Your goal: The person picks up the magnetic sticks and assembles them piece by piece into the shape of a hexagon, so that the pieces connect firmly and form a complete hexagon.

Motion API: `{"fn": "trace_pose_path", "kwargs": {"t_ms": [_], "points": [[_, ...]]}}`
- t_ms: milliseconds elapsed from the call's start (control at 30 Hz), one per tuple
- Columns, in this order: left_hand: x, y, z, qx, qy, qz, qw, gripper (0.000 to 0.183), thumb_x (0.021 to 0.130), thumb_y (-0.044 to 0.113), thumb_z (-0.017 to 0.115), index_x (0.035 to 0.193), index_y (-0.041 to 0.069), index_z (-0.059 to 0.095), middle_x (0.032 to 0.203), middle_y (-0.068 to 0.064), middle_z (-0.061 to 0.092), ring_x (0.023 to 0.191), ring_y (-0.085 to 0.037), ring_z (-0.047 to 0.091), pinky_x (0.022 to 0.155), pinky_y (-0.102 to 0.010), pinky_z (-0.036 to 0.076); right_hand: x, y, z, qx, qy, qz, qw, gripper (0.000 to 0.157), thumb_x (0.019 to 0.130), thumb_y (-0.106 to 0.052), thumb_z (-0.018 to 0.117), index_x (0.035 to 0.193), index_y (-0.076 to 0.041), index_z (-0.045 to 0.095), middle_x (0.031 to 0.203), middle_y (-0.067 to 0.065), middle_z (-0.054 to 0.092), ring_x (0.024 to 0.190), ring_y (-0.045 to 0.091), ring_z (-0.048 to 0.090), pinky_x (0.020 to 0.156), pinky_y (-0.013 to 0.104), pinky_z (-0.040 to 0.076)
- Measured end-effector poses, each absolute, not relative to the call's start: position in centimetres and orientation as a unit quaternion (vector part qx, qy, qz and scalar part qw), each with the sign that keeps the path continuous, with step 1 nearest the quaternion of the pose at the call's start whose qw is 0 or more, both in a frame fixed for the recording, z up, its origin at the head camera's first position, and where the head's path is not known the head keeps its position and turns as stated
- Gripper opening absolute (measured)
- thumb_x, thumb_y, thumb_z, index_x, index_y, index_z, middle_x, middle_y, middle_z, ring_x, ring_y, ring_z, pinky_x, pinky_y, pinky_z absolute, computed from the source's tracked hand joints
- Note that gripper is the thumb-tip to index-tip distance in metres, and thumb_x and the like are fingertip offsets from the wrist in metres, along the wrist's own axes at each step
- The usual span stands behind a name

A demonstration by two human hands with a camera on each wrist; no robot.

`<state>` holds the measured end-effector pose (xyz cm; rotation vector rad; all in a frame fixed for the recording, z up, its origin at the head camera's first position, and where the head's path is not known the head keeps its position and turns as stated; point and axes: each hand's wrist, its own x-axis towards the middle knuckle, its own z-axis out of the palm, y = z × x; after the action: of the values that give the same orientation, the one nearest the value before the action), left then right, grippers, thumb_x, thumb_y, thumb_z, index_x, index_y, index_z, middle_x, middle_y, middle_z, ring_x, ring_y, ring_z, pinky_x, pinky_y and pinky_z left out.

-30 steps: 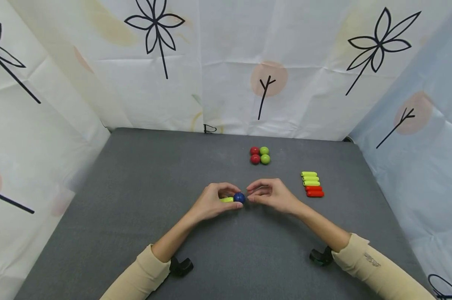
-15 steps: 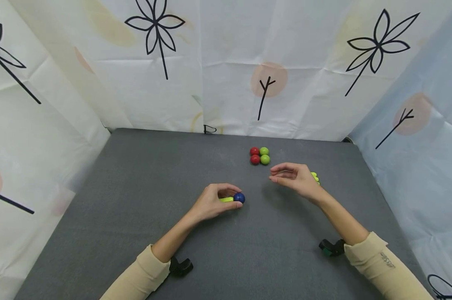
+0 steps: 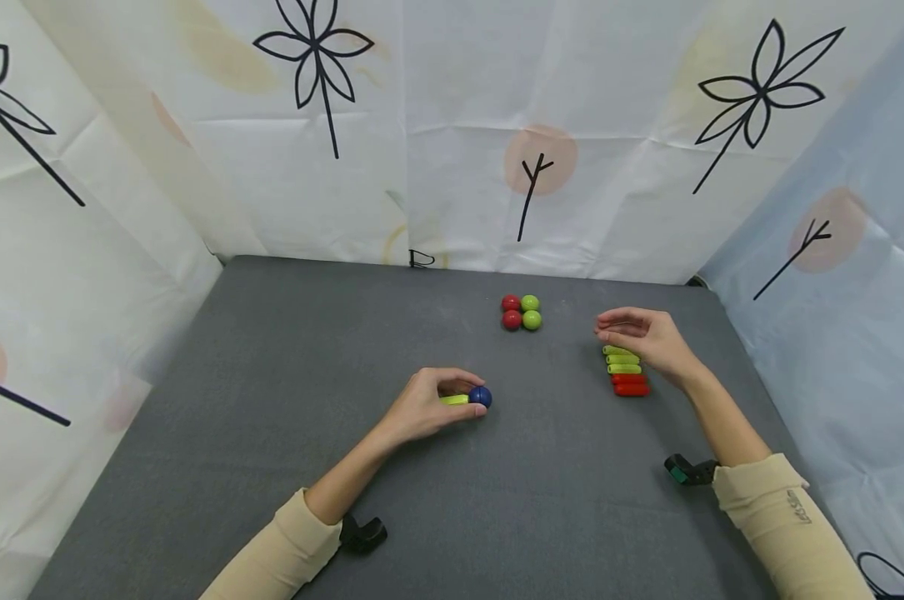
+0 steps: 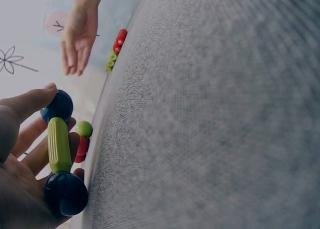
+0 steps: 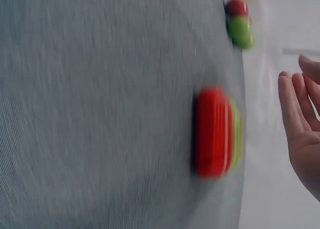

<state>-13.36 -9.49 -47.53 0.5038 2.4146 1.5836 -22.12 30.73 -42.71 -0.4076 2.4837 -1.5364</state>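
Observation:
Between its thumb and fingers my left hand (image 3: 422, 406) grips a toy dumbbell: a ribbed yellow-green rod (image 4: 59, 146) with a dark blue ball (image 4: 66, 194) at one end and another blue ball (image 3: 481, 397) at the other. In the left wrist view the thumb presses against the far ball. My right hand (image 3: 650, 340), holding nothing, hovers over the far end of a row of short rods, its fingers gently bent. That row has several yellow-green rods (image 3: 623, 360) and two red rods (image 3: 631, 389) lying side by side.
Two red balls (image 3: 511, 320) and two green balls (image 3: 531, 320) form a small square toward the back of the grey table (image 3: 309, 333). Patterned white cloth (image 3: 452, 183) hangs along the table's back and sides.
My right hand has moved from beside the toy dumbbell, right and away from me, to above the rod row. The left hand and its toy dumbbell stay nearly still.

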Motion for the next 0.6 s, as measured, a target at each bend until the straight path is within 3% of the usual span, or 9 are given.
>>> {"fn": "trace_pose_path", "kwargs": {"t_ms": [300,600], "points": [[-13.4,-9.4,-47.5,0.172,0.821,0.533,0.107,0.035,0.091,0.031,0.09,0.124,0.022,0.081,0.115,0.003,0.084,0.105,-0.01,0.075,0.094,-0.035,0.06,-23.7,34.7,-44.1,-0.098,0.889,-0.425,0.142,0.048,0.104,-0.024,0.076,0.142,0.003,0.065,0.141,0.027,0.071,0.102,-0.013,0.067,0.089,0.013,0.056],[-13.7,-9.5,-47.3,0.17,0.828,0.522,0.113,0.035,0.091,0.031,0.09,0.123,0.02,0.081,0.117,0.002,0.083,0.107,-0.011,0.076,0.096,-0.035,0.06,-24.4,35.8,-45.0,-0.096,0.907,-0.375,0.165,0.048,0.104,-0.028,0.077,0.14,0.001,0.068,0.139,0.027,0.071,0.099,-0.008,0.065,0.086,0.016,0.057]]}}
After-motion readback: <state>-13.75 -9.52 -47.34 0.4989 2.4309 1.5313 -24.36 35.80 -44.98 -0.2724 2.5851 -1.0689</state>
